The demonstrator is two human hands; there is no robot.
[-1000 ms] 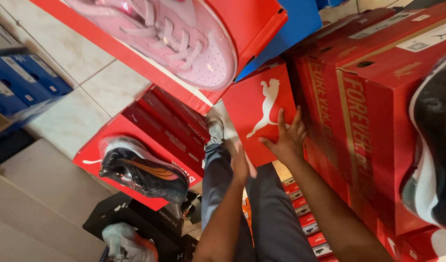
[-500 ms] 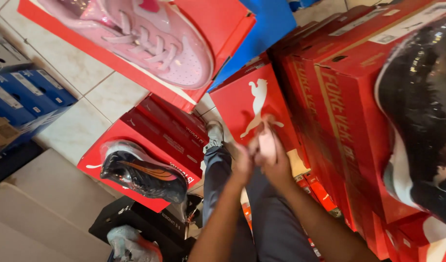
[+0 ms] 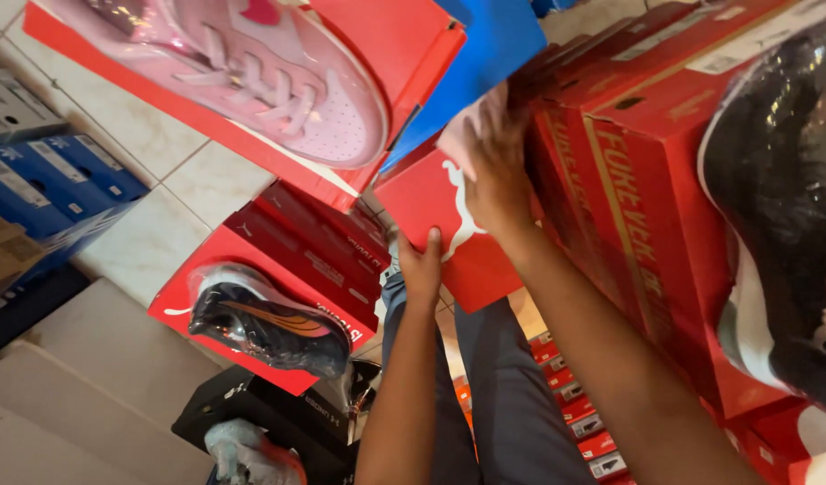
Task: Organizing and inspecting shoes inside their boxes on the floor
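While we hold the red cardboard shoebox (image 3: 435, 211) tilted, its long axis running from lower right up to upper left, our left hand (image 3: 422, 267) presses flat, fingers extended, under its lower edge. Our right hand (image 3: 495, 171) grips its upper right end, beside the red box stack (image 3: 628, 189).
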